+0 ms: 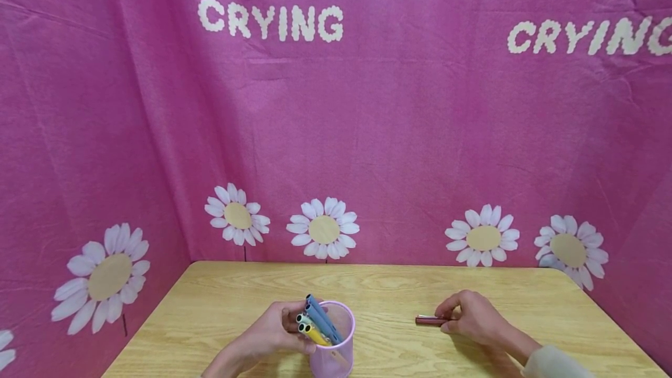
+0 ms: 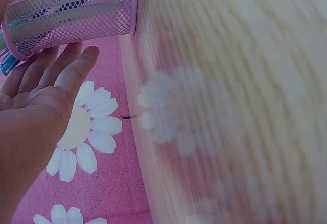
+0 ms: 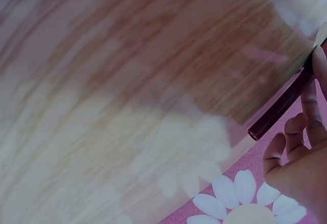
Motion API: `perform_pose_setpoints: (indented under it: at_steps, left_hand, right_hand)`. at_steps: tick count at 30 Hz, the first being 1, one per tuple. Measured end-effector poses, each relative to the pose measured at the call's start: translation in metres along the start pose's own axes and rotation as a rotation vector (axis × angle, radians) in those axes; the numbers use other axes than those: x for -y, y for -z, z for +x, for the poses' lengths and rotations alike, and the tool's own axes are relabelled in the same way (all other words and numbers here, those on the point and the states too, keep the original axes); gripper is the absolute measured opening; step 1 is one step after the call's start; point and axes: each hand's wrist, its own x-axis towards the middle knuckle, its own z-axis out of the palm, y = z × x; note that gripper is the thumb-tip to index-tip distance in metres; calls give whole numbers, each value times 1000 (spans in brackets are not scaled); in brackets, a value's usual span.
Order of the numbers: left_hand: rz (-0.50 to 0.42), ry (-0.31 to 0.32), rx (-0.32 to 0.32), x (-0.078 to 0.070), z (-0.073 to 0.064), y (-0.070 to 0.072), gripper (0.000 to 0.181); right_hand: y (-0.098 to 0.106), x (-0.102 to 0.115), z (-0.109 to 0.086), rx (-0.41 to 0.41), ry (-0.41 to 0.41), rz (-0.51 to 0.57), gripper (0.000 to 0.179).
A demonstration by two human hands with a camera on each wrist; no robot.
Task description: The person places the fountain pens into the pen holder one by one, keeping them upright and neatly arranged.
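Observation:
A pink mesh pen cup (image 1: 334,360) stands upright near the table's front edge, with several pens (image 1: 324,322) leaning out of it, blue, yellow and pale green ones among them. My left hand (image 1: 268,331) holds the cup by its rim from the left, thumb in front and fingers round the far side. In the left wrist view the mesh of the cup (image 2: 76,15) shows the pens inside. To the right, my right hand (image 1: 475,317) pinches a dark red pen (image 1: 427,320) close over the table. The right wrist view shows the pen (image 3: 281,104) between thumb and fingertips.
The light wooden table (image 1: 388,290) reaches back to a pink curtain (image 1: 399,133) printed with daisies and white lettering. This cloth also hangs along the left and right sides of the table.

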Motion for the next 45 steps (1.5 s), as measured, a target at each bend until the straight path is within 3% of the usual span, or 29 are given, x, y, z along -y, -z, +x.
perform_pose_setpoints:
  at_steps: [8, 19, 25, 40, 45]
  left_hand:
    - [-16, 61, -27, 1, 1, 1, 61]
    - [-10, 15, -3, -1, 0, -1, 62]
    - [1, 28, -24, -2, 0, -2, 63]
    - [-6, 15, 4, -2, 0, 0, 63]
    - [-8, 16, 4, -1, 0, 0, 64]
  right_hand:
    - [0, 4, -5, 38, -20, 49, 17]
    - [3, 16, -11, 71, 2, 32, 17]
    - [3, 22, -14, 73, 17, 33, 18]
    - [-1, 47, -16, 34, 106, 206, 16]
    - [-1, 55, -17, 23, 92, 228, 16]
